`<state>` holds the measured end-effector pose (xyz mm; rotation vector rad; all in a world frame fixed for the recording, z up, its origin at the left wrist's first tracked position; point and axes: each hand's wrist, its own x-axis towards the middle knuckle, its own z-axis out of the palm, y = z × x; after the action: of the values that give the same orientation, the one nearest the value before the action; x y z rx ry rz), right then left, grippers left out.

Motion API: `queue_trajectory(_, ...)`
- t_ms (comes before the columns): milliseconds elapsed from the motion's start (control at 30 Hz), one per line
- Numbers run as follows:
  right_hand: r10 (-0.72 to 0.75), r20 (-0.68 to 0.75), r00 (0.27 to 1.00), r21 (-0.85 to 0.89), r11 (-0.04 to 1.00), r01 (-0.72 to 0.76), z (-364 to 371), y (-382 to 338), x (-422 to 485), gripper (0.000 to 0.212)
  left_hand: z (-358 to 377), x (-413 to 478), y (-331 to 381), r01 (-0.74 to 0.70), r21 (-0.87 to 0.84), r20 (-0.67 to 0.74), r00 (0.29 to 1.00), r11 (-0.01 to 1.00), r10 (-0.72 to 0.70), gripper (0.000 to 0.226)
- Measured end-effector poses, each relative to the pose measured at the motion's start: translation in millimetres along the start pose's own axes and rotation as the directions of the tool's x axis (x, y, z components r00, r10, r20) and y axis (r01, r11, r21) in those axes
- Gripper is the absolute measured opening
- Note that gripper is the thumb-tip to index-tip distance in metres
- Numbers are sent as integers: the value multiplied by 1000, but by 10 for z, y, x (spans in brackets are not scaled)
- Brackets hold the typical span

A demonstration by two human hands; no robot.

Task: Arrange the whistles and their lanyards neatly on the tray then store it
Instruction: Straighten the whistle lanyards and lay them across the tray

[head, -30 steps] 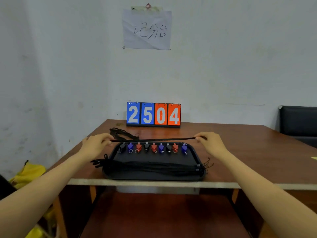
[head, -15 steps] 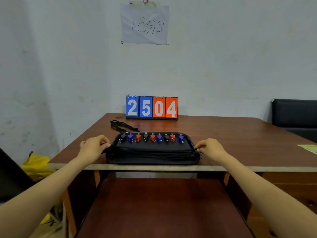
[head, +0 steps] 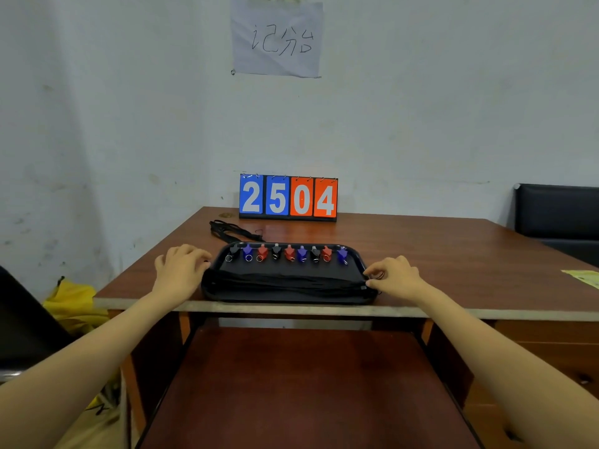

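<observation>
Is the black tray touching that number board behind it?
Apart. The head view shows bare brown table between the black tray and the flip scoreboard.

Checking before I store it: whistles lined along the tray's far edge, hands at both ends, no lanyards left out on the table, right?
Not quite: the head view shows a black lanyard bundle lying on the table just beyond the tray. The rest holds: whistles along the far edge, left hand and right hand at the ends.
</observation>
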<state>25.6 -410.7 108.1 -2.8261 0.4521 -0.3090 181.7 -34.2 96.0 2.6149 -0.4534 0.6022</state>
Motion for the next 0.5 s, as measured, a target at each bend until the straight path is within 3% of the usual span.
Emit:
queue_trajectory(200, -33, -6, 999, -4, 999, 33, 11, -97, -26, 21, 7, -57, 187, -213, -2, 125, 969, 977, 212, 22)
queue_trajectory(367, 14, 6, 1000, -36, 999, -13, 49, -170, -46, 17, 45, -115, 222, -189, 55, 238, 956, 981, 171, 14)
queue_trajectory(500, 14, -41, 999, -55, 998, -16, 37, -213, -44, 17, 53, -115, 195, -167, 46, 230, 961, 985, 152, 13)
